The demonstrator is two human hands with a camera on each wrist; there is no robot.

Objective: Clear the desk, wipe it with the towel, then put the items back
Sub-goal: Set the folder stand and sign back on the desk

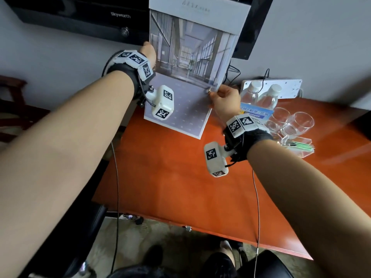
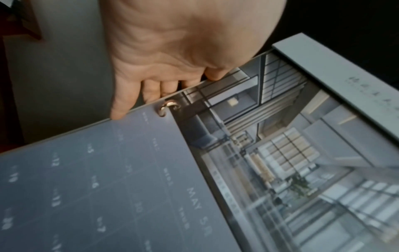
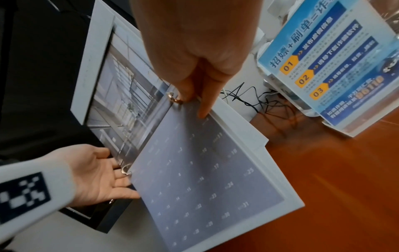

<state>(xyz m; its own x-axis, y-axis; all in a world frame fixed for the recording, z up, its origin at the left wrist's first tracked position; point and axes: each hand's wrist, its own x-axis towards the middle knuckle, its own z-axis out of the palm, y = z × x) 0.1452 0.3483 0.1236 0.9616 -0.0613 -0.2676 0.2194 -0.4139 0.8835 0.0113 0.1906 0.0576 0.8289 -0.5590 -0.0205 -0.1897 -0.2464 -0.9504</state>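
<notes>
The desk calendar (image 1: 192,63) is held up in the air above the back of the orange-red desk (image 1: 180,187), open at a page reading "MAY" with a photo of a glass hall over it. The left hand (image 1: 149,52) holds its left edge, fingers curled behind it near a metal ring (image 2: 169,106). The right hand (image 1: 225,99) pinches the right edge beside the other ring. Behind is a black television marked "Skyworth" (image 1: 120,15). At right stand two water bottles (image 1: 261,96), a blue leaflet stand (image 3: 328,64) numbered "01", "02", "03", and drinking glasses (image 1: 295,123). The wall is grey.
</notes>
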